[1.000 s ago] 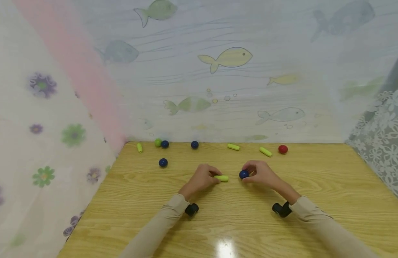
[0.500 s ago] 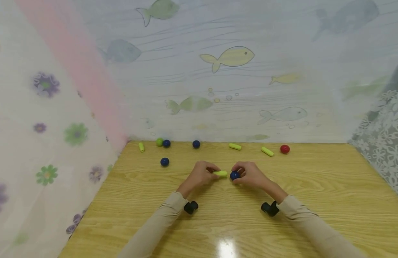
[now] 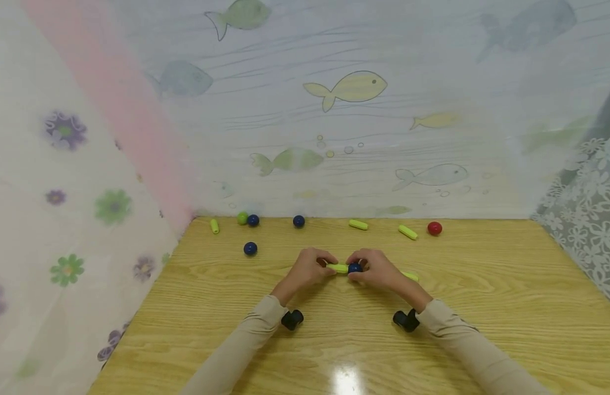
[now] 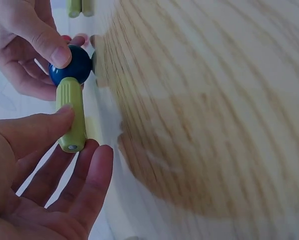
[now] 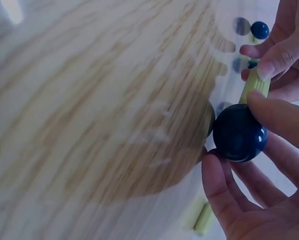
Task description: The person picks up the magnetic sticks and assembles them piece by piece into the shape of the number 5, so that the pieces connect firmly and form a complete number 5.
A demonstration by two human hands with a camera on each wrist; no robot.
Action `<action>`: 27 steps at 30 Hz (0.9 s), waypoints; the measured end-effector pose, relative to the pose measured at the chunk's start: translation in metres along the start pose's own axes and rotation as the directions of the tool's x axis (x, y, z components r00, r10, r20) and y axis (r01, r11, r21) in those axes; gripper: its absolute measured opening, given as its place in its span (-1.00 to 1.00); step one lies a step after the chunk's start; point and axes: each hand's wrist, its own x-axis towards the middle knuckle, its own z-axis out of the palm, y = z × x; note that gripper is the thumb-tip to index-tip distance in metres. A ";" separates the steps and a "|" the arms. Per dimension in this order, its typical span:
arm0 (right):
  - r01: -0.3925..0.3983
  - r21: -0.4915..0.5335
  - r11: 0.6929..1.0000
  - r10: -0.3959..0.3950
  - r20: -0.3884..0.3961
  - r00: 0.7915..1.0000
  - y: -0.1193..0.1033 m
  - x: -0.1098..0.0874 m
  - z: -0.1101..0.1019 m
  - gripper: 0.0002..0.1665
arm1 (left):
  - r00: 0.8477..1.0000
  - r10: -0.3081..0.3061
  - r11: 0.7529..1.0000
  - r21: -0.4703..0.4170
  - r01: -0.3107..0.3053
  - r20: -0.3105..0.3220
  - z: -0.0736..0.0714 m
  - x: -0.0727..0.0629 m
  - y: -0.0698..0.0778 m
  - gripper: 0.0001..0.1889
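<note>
My left hand (image 3: 306,272) pinches a yellow-green ridged stick (image 3: 340,268) between thumb and fingers. In the left wrist view, a small silvery dot shows on the near end of this stick (image 4: 75,115). Thumb and fingers of my right hand (image 3: 382,271) grip a glossy dark blue ball (image 3: 354,268). The stick's far end touches the ball (image 5: 238,134), which the right wrist view shows up close. Just beyond the right wrist lies another yellow-green stick (image 3: 410,276), partly hidden by that hand.
Along the back of the wooden table (image 3: 334,340) lie a green ball (image 3: 242,218), several blue balls (image 3: 298,221), a red ball (image 3: 435,228) and several yellow-green sticks (image 3: 358,224). A fish-patterned curtain (image 3: 359,137) hangs behind; a flowered one (image 3: 112,206) borders the left.
My right hand has moved left with the blue ball until it met the stick's end. The left hand has barely shifted. A stick behind the right wrist has come into sight.
</note>
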 end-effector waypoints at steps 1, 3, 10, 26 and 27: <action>0.008 -0.006 1.000 -0.008 -0.001 1.000 -0.001 0.000 0.000 -0.71 | 1.000 0.003 1.000 -0.001 -0.003 0.001 0.000 0.000 -0.001 -0.85; 0.011 -0.014 1.000 -0.012 -0.005 1.000 -0.002 0.001 0.000 -0.72 | 1.000 0.002 1.000 -0.011 -0.001 0.004 -0.001 -0.001 -0.003 -0.85; -0.003 -0.035 0.999 0.002 -0.022 1.000 -0.004 0.003 0.001 -0.73 | 0.999 -0.020 0.996 -0.090 0.023 0.032 -0.013 -0.011 -0.017 -0.78; -0.049 0.003 0.999 0.050 -0.040 0.998 -0.005 -0.001 0.002 -0.70 | 0.990 -0.065 0.997 -0.048 0.059 -0.123 -0.088 -0.035 -0.052 -0.68; -0.048 0.002 0.999 0.048 -0.040 0.998 -0.005 -0.001 0.002 -0.69 | 0.988 -0.068 0.997 -0.041 0.063 -0.137 -0.093 -0.036 -0.053 -0.67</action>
